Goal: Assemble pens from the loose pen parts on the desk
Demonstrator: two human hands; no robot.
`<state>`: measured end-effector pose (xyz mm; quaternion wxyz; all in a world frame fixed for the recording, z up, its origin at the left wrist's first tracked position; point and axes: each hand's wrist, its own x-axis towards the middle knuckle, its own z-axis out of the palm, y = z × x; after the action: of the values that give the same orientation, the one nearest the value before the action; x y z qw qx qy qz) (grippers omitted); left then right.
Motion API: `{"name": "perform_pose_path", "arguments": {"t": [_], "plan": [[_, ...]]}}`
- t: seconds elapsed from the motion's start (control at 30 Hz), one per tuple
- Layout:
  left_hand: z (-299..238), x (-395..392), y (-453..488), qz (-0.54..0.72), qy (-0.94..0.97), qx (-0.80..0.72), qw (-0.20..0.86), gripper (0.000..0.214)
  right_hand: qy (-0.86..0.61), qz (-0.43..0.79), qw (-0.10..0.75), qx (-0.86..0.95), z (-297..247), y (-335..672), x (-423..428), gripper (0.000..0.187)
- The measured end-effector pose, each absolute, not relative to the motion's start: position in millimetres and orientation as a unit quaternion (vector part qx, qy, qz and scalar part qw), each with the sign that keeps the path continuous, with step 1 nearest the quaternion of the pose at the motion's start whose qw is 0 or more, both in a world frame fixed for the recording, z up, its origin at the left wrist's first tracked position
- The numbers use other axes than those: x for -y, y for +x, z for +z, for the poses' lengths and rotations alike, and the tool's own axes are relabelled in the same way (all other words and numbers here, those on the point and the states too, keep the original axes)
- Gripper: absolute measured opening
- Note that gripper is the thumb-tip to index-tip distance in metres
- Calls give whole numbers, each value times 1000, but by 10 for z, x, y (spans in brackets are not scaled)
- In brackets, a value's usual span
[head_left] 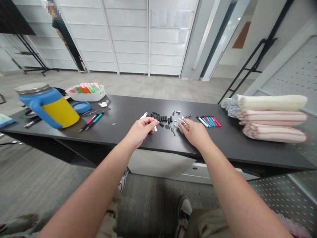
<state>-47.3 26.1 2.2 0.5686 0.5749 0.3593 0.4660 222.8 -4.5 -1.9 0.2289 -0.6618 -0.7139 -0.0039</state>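
White plastic piece (pixel 155 128) pinched in the left hand (pixel 141 130), thin pale sliver (pixel 182 121) gripped in the right hand (pixel 194 133), both just above loose small black parts (pixel 164 119) on the dark bench (pixel 119 115): 1 careless nudge could scatter them!

Single head-worn camera, looking forward and down across a long dark laminate tabletop (pixel 119 115) from the near edge. Close range: left hand (pixel 140 132) and right hand (pixel 195 134) sit just below frame centre, forearms entering from the bottom edge, a grey sneaker (pixel 183 215) beneath. Far field reaches a white panelled wall (pixel 128 39). Frame slightly rolled, table edge falling rightward.
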Motion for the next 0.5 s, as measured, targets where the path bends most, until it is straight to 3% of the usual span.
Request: {"name": "perform_pose_path", "arguments": {"t": [0.5], "plan": [[17, -265, -471, 469, 573, -358, 568, 28, -666, -14, 216, 713, -15, 2215, 48, 26]]}}
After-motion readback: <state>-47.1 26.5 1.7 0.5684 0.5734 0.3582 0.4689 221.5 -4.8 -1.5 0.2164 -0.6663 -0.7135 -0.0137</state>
